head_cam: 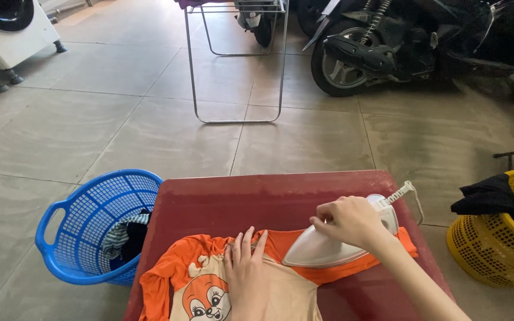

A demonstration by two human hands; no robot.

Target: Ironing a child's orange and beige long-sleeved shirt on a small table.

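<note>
An orange and cream child's shirt (281, 294) with a cartoon animal print lies spread on a dark red table (269, 196). My left hand (246, 267) presses flat on the shirt's chest, fingers apart. My right hand (349, 221) grips the handle of a white clothes iron (322, 248), which rests on the shirt's orange sleeve with its tip pointing left. The iron's white cord (406, 193) runs off to the right past the table edge.
A blue laundry basket (84, 238) with striped and dark clothes stands left of the table. A yellow basket (507, 244) with dark clothing stands at the right. Beyond are a metal drying rack (239, 65), a black scooter (411, 47) and a white washing machine (13, 35).
</note>
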